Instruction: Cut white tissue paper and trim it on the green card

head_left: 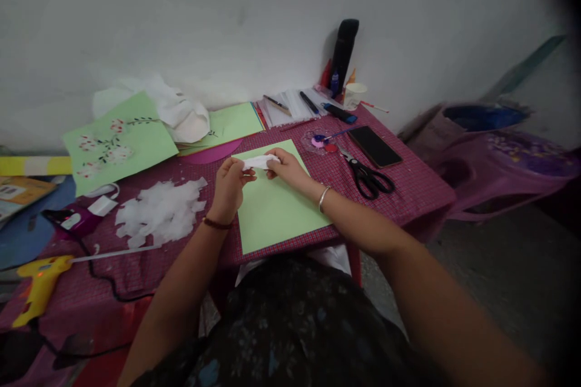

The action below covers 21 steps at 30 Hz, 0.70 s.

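Observation:
A narrow strip of white tissue paper (259,162) is stretched between my two hands. My left hand (230,184) pinches its left end, fingers closed. The right end is pinched by my right hand (289,169), also closed. Both hands are over a light green sheet of paper (279,214) lying near the table's front edge. To the left lies a loose pile of white tissue pieces (161,211). Black-handled scissors (367,178) rest right of the green sheet, beside a paint palette (318,141) with pink, red and blue paint.
A yellow glue gun (42,284) with a black cord lies at the front left. A green sheet with flowers (115,139) leans at the back left near crumpled white paper (184,115). A phone (376,146), pens (309,102) and a paper cup (354,95) occupy the right side.

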Tool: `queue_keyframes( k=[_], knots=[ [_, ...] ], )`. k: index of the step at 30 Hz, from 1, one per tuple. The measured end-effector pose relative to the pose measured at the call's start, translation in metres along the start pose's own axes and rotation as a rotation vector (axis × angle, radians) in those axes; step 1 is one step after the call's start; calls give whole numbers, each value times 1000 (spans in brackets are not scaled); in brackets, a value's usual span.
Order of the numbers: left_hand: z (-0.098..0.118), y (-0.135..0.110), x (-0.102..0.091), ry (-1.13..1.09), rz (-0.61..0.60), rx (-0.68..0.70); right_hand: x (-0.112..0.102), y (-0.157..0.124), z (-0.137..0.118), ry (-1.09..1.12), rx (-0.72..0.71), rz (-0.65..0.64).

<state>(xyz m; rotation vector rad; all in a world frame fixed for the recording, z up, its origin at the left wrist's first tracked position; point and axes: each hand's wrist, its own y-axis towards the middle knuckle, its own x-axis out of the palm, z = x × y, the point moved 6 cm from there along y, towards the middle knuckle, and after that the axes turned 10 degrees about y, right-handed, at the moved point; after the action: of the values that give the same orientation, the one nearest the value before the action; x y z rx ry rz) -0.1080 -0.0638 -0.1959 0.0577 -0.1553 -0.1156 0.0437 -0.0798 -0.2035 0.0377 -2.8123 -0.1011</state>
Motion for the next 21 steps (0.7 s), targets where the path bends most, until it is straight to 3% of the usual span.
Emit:
queue_keyframes(
  k=[7, 12, 14, 21],
  knots=[
    [0, 4, -8, -112, 78, 29, -1, -1, 5, 174, 119, -49],
    [-2, -7, 18, -88, -148, 13, 10, -8, 3, 224, 115, -82],
    [-3, -11, 24, -28, -178, 12, 11, -8, 4, 240, 129, -79],
    [-1, 3, -8, -104, 61, 24, -11, 2, 11, 341, 159, 98]
  ],
)
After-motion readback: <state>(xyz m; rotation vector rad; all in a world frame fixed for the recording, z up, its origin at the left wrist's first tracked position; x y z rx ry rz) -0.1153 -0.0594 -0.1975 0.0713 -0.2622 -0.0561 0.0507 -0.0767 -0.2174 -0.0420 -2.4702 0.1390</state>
